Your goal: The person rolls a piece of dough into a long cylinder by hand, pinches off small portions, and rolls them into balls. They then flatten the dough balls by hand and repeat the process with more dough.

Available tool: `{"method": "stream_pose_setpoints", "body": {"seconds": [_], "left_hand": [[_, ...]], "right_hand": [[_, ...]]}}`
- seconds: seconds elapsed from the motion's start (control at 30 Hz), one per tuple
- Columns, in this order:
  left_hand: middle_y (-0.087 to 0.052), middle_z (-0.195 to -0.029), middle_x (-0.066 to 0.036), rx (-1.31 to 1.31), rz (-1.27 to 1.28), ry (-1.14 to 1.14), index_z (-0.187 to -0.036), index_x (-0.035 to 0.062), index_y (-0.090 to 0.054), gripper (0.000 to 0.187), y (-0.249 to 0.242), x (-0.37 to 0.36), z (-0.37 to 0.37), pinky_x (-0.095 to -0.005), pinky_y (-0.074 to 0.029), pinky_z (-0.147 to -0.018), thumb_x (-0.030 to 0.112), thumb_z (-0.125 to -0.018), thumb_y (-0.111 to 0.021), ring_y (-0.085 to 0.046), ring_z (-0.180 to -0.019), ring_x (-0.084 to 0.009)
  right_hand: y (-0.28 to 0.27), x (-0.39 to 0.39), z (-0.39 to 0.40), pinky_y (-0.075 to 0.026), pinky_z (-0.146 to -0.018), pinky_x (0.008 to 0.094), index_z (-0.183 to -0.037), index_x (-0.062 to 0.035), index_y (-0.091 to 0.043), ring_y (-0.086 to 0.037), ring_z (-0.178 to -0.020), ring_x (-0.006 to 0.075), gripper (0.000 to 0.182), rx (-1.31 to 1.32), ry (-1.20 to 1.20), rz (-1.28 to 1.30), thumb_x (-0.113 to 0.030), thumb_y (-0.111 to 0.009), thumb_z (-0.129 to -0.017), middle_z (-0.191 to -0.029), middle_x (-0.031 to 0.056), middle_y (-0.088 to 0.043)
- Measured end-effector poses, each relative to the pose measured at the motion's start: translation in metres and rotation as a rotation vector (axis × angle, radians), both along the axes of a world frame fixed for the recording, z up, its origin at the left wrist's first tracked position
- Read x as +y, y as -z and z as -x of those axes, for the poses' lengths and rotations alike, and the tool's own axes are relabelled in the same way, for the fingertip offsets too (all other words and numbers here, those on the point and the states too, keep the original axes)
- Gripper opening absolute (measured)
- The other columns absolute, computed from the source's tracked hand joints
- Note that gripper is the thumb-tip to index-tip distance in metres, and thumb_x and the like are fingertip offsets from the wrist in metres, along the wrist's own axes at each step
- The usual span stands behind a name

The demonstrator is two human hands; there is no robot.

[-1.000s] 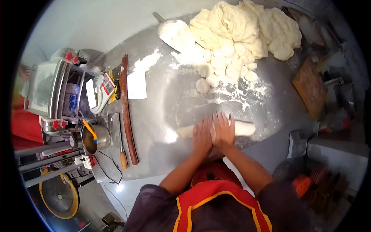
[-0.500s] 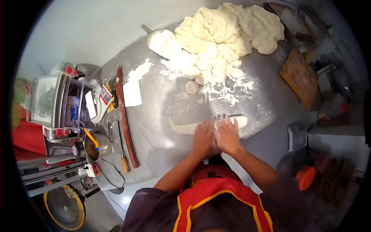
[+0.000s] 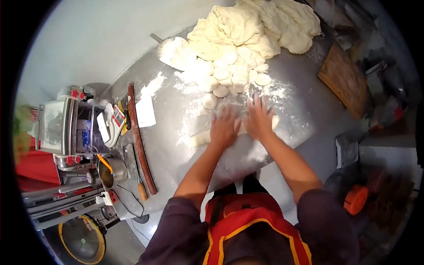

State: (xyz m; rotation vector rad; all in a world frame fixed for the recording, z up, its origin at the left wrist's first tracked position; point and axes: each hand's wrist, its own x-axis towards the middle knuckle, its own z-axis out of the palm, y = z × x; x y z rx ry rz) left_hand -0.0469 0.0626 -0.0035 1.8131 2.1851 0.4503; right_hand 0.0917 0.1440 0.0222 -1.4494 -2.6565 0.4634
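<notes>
Under both palms lies a long roll of dough (image 3: 201,138) on the floured grey table (image 3: 176,168). My left hand (image 3: 224,126) rests flat on its middle, fingers stretched forward and slightly blurred. My right hand (image 3: 259,119) lies flat on the roll's right part with its fingers spread. The dough's left end and a bit of its right end show past the hands; the stretch beneath them is hidden. Just beyond my fingertips sit several small round dough pieces (image 3: 210,100), in front of a big mound of dough (image 3: 234,26).
A scoop of flour (image 3: 176,53) stands by the mound. To the left lie a dark red wooden stick (image 3: 138,132), a long blade with a wooden handle (image 3: 142,191), a white card (image 3: 145,111) and a metal pot (image 3: 118,172). A wooden board (image 3: 343,79) leans at the right.
Both hands have pushed forward, away from my body, and the dough roll has moved with them. My fingers now reach further toward the small dough pieces.
</notes>
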Motion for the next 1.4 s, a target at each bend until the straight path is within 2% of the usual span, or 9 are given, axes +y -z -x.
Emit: {"method": "stream_pose_setpoints", "body": {"seconds": [0.2, 0.47, 0.73, 1.0, 1.13, 1.2, 1.23, 1.3, 1.4], "left_hand": [[-0.029, -0.154, -0.014, 0.038, 0.003, 0.124, -0.146, 0.0185, -0.037, 0.063, -0.011, -0.127, -0.072, -0.0662, -0.014, -0.109, 0.045, -0.092, -0.054, -0.022, -0.143, -0.0388], [-0.026, -0.153, -0.018, 0.249, -0.157, -0.276, -0.145, 0.0114, -0.038, 0.062, 0.003, 0.022, 0.011, -0.0652, -0.014, -0.109, 0.043, -0.093, -0.052, -0.02, -0.143, -0.0364], [-0.036, -0.15, -0.015, 0.171, 0.035, -0.026, -0.145, 0.0158, -0.039, 0.066, -0.026, -0.098, -0.043, -0.0615, -0.02, -0.109, 0.042, -0.088, -0.059, -0.028, -0.139, -0.0387], [-0.028, -0.152, -0.019, 0.218, -0.05, -0.401, -0.146, 0.0124, -0.035, 0.068, 0.003, -0.036, -0.016, -0.0661, -0.012, -0.109, 0.04, -0.088, -0.059, -0.021, -0.142, -0.0402], [-0.029, -0.152, -0.017, 0.234, -0.154, -0.216, -0.146, 0.0087, -0.033, 0.069, 0.001, 0.015, 0.021, -0.0619, -0.012, -0.112, 0.037, -0.088, -0.057, -0.019, -0.144, -0.0359], [-0.029, -0.153, -0.016, 0.218, -0.158, -0.071, -0.147, 0.0062, -0.032, 0.067, 0.015, 0.033, 0.02, -0.0588, -0.013, -0.114, 0.036, -0.09, -0.053, -0.015, -0.146, -0.0326], [-0.029, -0.153, -0.015, 0.182, -0.117, -0.073, -0.146, 0.0058, -0.032, 0.067, 0.013, 0.028, 0.009, -0.058, -0.012, -0.114, 0.036, -0.09, -0.052, -0.015, -0.146, -0.0321], [-0.027, -0.155, -0.015, 0.121, -0.037, -0.08, -0.146, 0.005, -0.033, 0.066, 0.002, -0.002, -0.019, -0.0562, -0.011, -0.115, 0.034, -0.09, -0.05, -0.014, -0.147, -0.0312], [-0.029, -0.154, -0.014, 0.078, -0.054, -0.047, -0.146, 0.0054, -0.033, 0.063, 0.017, -0.078, -0.064, -0.0592, -0.009, -0.114, 0.034, -0.092, -0.045, -0.018, -0.145, -0.0327]], "right_hand": [[0.005, -0.091, -0.108, -0.016, -0.111, 0.0618, -0.143, -0.0107, -0.042, -0.028, -0.139, 0.0385, 0.067, 0.117, -0.257, -0.049, -0.035, -0.063, -0.084, -0.149, 0.0176, -0.034], [0.038, 0.05, -0.018, -0.02, -0.109, 0.0607, -0.141, -0.0045, -0.04, -0.032, -0.137, 0.0318, 0.062, 0.142, -0.027, -0.307, -0.035, -0.056, -0.09, -0.146, 0.0145, -0.038], [0.016, -0.032, -0.107, -0.019, -0.113, 0.0568, -0.141, -0.0173, -0.044, -0.034, -0.136, 0.0349, 0.053, 0.201, -0.455, -0.137, -0.024, -0.055, -0.09, -0.147, 0.0138, -0.038], [0.042, 0.016, -0.051, -0.014, -0.111, 0.0624, -0.141, -0.0036, -0.039, -0.029, -0.139, 0.0355, 0.061, 0.129, -0.186, -0.165, -0.033, -0.052, -0.089, -0.147, 0.0153, -0.037], [0.037, 0.05, 0.0, -0.021, -0.107, 0.0599, -0.136, -0.0032, -0.043, -0.035, -0.134, 0.0346, 0.052, 0.016, -0.206, -0.387, -0.031, -0.049, -0.093, -0.143, 0.0174, -0.041], [0.053, 0.033, 0.035, -0.016, -0.11, 0.0609, -0.135, -0.0006, -0.045, -0.03, -0.137, 0.037, 0.054, 0.134, -0.31, -0.097, -0.033, -0.048, -0.092, -0.144, 0.0194, -0.039], [0.051, 0.023, 0.043, -0.014, -0.112, 0.0613, -0.134, 0.0006, -0.045, -0.027, -0.139, 0.0382, 0.054, 0.183, -0.366, 0.059, -0.033, -0.048, -0.092, -0.145, 0.0205, -0.037], [0.029, -0.019, 0.015, -0.014, -0.113, 0.0599, -0.136, 0.0016, -0.043, -0.026, -0.139, 0.0404, 0.058, 0.18, -0.434, -0.324, -0.036, -0.048, -0.092, -0.145, 0.0232, -0.037], [0.021, -0.08, -0.043, -0.017, -0.112, 0.0593, -0.137, 0.003, -0.039, -0.031, -0.136, 0.0419, 0.062, 0.24, -0.411, -0.024, -0.036, -0.053, -0.091, -0.144, 0.0245, -0.037]]}}
